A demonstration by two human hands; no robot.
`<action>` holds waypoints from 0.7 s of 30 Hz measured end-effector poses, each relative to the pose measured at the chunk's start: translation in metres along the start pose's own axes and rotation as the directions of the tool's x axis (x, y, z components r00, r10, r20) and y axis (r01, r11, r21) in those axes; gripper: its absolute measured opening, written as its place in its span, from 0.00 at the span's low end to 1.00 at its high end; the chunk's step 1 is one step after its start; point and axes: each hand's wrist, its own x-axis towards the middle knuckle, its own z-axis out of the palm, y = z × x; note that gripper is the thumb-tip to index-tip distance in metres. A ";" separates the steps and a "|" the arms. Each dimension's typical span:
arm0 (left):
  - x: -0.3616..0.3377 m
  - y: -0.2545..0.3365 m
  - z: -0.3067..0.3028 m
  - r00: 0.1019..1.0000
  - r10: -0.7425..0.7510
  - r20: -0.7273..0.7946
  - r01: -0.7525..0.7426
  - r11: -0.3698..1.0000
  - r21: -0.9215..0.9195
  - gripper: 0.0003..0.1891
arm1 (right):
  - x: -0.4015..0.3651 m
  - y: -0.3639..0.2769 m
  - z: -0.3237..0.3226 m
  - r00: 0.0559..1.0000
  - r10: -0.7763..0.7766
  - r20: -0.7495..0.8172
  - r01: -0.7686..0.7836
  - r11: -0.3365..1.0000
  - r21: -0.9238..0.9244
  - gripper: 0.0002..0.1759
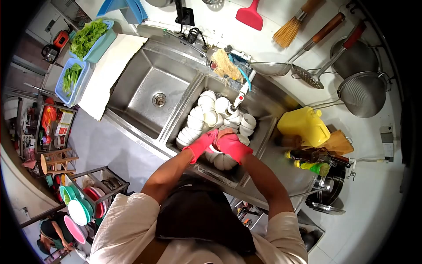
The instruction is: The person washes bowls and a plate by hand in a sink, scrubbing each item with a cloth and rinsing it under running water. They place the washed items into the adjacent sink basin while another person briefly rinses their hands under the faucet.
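Observation:
Both my hands wear pink rubber gloves and meet low over the right-hand basin (259, 147) of a steel sink. My left hand (203, 144) is closed on the rim of a white bowl (214, 148), which the gloves partly cover. In my right hand (235, 146) is a brownish cloth-like piece (225, 132), pressed close against the bowl; I cannot tell its exact kind. Around the hands, stacked white bowls (193, 124) fill much of the basin. More bowls (247, 123) lie to the right, below the tap (238, 102).
The left basin (138, 88) has a drain. Tan scrubbing fibre (225, 63) lies behind the tap. A yellow jug (303, 126) and bottles (314, 167) stand right. Strainers (362, 94) hang on the wall. Baskets of greens (72, 81) sit left. Another person (55, 233) is at lower left.

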 end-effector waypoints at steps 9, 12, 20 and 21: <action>-0.012 0.018 -0.018 0.987 0.053 0.151 -0.026 0.985 -0.172 0.21 | -0.038 -0.015 -0.039 0.693 0.550 -0.465 -0.033 0.669 0.742 0.23; 0.002 0.007 -0.010 0.905 0.347 0.245 -0.326 0.937 -0.124 0.16 | -0.047 -0.024 -0.058 0.914 0.381 -0.141 0.070 0.194 0.979 0.29; 0.009 0.017 0.017 0.969 0.245 0.024 -0.244 0.941 0.232 0.10 | -0.051 -0.008 -0.041 0.959 0.277 0.059 0.039 -0.334 0.942 0.16; 0.007 0.018 0.019 0.969 0.244 0.029 -0.244 0.941 0.232 0.10 | -0.047 -0.010 -0.031 0.958 0.281 0.060 0.039 -0.335 0.941 0.16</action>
